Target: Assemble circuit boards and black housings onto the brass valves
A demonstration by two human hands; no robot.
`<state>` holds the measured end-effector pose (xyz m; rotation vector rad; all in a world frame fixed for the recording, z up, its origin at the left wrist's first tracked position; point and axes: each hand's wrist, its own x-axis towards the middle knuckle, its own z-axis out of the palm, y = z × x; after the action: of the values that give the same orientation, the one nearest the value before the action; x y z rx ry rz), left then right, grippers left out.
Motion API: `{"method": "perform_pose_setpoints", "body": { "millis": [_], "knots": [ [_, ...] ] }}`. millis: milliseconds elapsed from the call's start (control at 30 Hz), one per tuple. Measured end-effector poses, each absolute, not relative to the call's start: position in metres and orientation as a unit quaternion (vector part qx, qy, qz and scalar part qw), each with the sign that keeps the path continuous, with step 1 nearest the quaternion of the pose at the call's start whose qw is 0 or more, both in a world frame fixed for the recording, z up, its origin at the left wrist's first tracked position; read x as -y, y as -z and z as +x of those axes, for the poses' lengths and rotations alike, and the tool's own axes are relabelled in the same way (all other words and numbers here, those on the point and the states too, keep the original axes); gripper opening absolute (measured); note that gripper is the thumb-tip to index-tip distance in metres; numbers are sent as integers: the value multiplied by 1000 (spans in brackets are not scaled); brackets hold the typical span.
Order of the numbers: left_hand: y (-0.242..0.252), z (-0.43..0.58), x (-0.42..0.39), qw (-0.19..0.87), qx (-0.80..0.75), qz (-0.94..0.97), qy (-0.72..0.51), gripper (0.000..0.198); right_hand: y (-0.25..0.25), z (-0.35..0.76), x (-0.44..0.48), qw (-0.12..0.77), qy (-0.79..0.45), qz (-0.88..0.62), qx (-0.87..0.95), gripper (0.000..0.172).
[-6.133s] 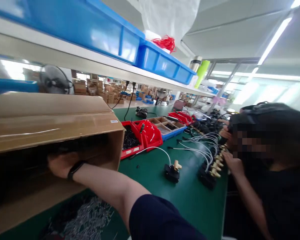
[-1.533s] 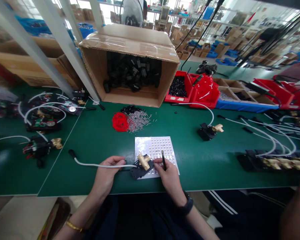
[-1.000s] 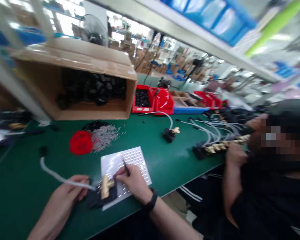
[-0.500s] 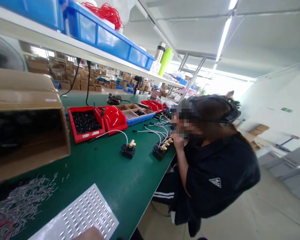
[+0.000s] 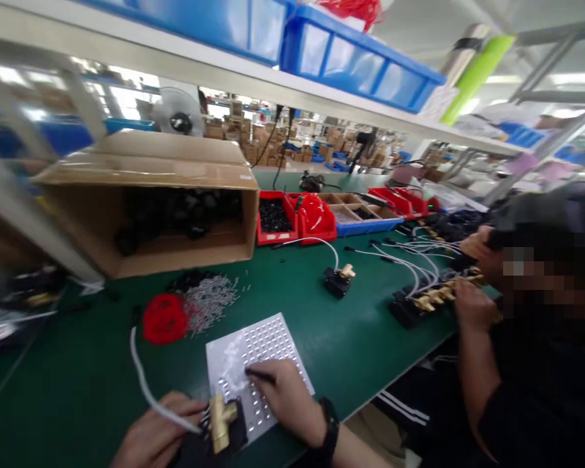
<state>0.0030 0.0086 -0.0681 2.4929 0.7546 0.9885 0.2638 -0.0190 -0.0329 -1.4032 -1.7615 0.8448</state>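
Observation:
My left hand (image 5: 158,429) is closed around a black box-shaped part with a brass valve body (image 5: 219,419), low in the view. A white cable (image 5: 149,390) curves up from this part to a black end. My right hand (image 5: 290,400) pinches a short black stick (image 5: 260,374), its tip over a pale plate (image 5: 283,328) with rows of shiny oval marks. White smeared material (image 5: 234,361) lies on the plate's left half, close to the tip. Farther right, another black part with a brass fitting (image 5: 338,279) and white cable rests on the green table.
A pile of small metal pins (image 5: 212,299) and a red coil (image 5: 166,318) lie left of the plate. Behind stand an open cardboard box (image 5: 185,250) and red bins (image 5: 316,227). At right, a co-worker's hand (image 5: 475,305) touches a row of brass fittings.
The view has swung left and down. Both my hands, the brass-fitted part and the black stick now show; before, only part of a hand showed over the plate.

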Motion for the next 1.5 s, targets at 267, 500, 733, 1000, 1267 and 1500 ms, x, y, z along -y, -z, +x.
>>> {"method": "perform_pose_setpoints", "body": {
  "millis": [267,500,733,1000,1267,1500],
  "knots": [
    [46,18,-20,118,-469,845,-227,38,29,276,-89,266,-216,-647,681,30],
    [39,47,-87,85,-562,804,-173,12,30,271,-160,187,-197,-691,670,6],
    [40,53,-89,42,-549,820,-156,21,17,267,-131,259,-239,-657,666,5],
    [43,43,-64,104,-551,800,-215,19,23,261,38,370,-514,-528,566,19],
    [39,17,42,253,-631,654,-332,15,54,242,81,439,-317,-534,650,7],
    [45,26,100,130,-504,739,-428,5,61,242,81,413,-227,-463,750,19]
  ]
}}
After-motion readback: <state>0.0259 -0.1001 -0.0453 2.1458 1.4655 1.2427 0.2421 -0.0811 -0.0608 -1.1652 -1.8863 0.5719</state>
